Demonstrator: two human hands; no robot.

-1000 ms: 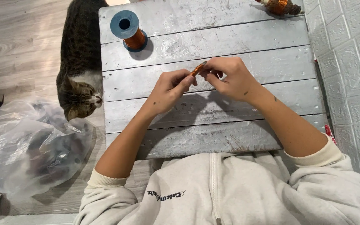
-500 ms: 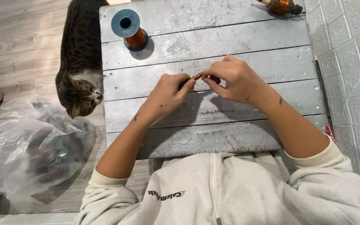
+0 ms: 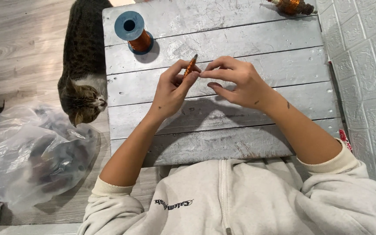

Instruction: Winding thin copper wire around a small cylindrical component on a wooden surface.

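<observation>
Hands over the middle of the grey plank surface (image 3: 283, 65). Left hand (image 3: 170, 91) has its fingers (image 3: 187, 83) pinched on a short rod wrapped in copper-coloured wire (image 3: 190, 65); the rod now stands tilted nearly upright, dark tip toward the far edge, where half a second ago it lay low and almost level between the two hands. Right hand (image 3: 236, 82) has come off the rod's end: thumb and forefinger meet just beside the coil, possibly on a fine strand, too thin to tell. Judgement: another pass of winding on the rod. Blue-flanged spool of copper wire (image 3: 133, 31) stands at the far left corner, well apart. Tabby cat (image 3: 83, 74) beside the left edge; clear plastic bag (image 3: 31, 152) on the floor.
</observation>
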